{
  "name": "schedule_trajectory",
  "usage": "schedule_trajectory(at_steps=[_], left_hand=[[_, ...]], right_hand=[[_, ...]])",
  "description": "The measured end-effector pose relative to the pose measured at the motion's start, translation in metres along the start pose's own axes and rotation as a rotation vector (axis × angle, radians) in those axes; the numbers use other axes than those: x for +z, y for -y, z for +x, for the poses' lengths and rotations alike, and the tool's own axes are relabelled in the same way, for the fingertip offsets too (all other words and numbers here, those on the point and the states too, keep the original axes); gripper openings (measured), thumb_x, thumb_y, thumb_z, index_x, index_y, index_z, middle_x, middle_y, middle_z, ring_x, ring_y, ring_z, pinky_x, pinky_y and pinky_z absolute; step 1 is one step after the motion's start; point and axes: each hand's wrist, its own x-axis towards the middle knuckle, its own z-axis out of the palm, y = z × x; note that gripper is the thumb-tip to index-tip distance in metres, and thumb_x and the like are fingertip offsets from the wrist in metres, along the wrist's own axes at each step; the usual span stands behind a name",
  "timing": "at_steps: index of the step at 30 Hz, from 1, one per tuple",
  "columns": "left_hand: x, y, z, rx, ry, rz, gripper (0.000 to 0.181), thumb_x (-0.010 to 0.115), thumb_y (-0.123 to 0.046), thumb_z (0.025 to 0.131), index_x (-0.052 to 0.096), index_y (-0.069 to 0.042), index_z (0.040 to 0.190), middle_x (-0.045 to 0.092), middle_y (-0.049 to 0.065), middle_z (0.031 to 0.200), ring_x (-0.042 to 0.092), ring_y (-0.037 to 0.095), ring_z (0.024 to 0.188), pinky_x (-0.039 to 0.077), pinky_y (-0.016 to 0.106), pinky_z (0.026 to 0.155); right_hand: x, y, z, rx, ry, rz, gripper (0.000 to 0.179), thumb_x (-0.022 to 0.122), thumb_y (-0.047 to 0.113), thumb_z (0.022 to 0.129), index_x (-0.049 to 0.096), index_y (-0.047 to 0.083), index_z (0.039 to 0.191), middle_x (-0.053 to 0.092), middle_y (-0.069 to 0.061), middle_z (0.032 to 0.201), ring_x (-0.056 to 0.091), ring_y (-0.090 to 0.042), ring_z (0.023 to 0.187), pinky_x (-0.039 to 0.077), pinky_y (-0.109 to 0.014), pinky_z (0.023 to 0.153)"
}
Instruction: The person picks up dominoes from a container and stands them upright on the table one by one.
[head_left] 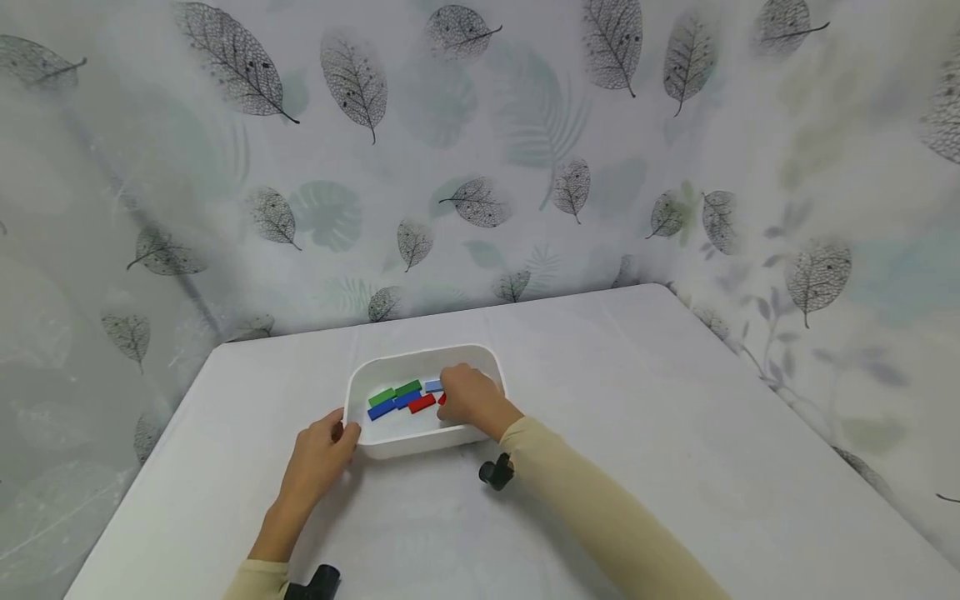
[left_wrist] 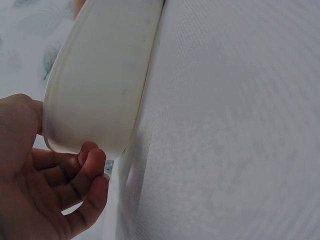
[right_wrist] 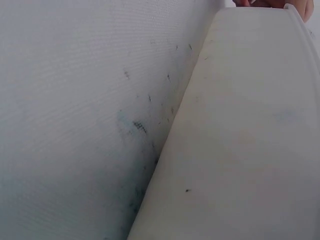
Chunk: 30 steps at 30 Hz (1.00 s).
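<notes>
A white oblong tray (head_left: 427, 442) stands on the table with small flat blocks inside. My left hand (head_left: 321, 454) grips its left end, thumb at the rim and fingers bent against the outer wall, as the left wrist view shows. Reaching over the front wall, my right hand (head_left: 472, 396) is down inside the tray, its fingertips at a red block (head_left: 442, 400); I cannot tell whether they pinch it. Left of that hand lie another red block (head_left: 422, 403), a light blue block (head_left: 432, 386), two green blocks (head_left: 382, 397) and two dark blue blocks (head_left: 382, 409).
The tray stands on a white-covered table (head_left: 675, 433). Leaf-patterned sheets (head_left: 480, 125) hang behind the table and along both sides. In the right wrist view the tray's outer wall (right_wrist: 240, 125) fills the right half, close to the camera.
</notes>
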Motion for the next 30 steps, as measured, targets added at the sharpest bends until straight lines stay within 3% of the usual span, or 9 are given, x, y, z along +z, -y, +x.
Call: schedule_trajectory(at_steps=[15,23,30], left_hand=[[0.001,0.003,0.001,-0.012,-0.005,0.019,0.041,0.054,-0.021,0.101,0.064,0.004,0.132,0.062,0.006,0.078,0.057,0.021,0.07,0.045,0.035,0.061],[0.001,0.002,0.0,-0.006,-0.022,0.019,0.037,0.054,-0.021,0.102,0.066,0.003,0.128,0.061,0.006,0.077,0.056,0.021,0.069,0.045,0.035,0.06],[0.003,0.004,0.001,-0.005,-0.017,0.013,0.041,0.053,-0.022,0.103,0.064,0.004,0.132,0.06,0.006,0.078,0.056,0.021,0.07,0.045,0.035,0.059]], right_hand=[[0.003,-0.002,0.002,-0.03,-0.04,0.063,0.022,0.083,0.016,0.087,0.066,0.009,0.099,0.06,0.0,0.082,0.058,-0.018,0.079,0.051,-0.03,0.073],[-0.005,-0.007,-0.007,-0.095,-0.13,0.184,0.02,0.083,0.017,0.088,0.069,0.011,0.102,0.065,0.001,0.088,0.059,-0.018,0.083,0.053,-0.031,0.076],[-0.016,-0.015,-0.018,-0.141,-0.233,0.316,0.019,0.082,0.016,0.089,0.07,0.009,0.103,0.066,0.0,0.092,0.061,-0.017,0.085,0.055,-0.03,0.076]])
